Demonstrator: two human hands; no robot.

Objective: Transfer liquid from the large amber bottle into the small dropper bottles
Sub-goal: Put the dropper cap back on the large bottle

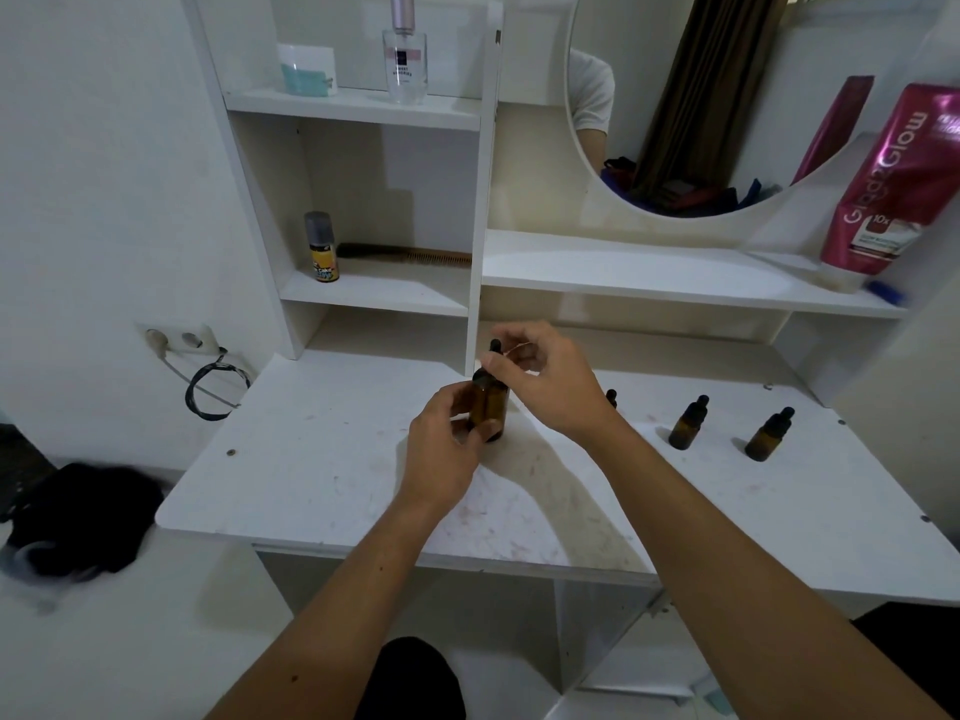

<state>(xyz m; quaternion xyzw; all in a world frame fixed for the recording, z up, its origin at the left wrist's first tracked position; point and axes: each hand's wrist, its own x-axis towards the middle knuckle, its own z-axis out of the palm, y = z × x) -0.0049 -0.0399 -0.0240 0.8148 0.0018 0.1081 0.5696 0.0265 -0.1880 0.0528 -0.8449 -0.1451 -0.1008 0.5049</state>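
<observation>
A large amber bottle (488, 405) stands upright on the white desk (322, 459), neck up, near its middle. The left hand (441, 449) curls its grip round the bottle's body; the right hand (545, 379) pinches the black dropper cap (494, 347) at the top. Right of them stand two small dropper bottles (688, 423) (769, 434), bulbs up; a third (611, 397) shows only its cap behind the right wrist. A comb (410, 253) and spray can (322, 246) sit on the shelf behind
</observation>
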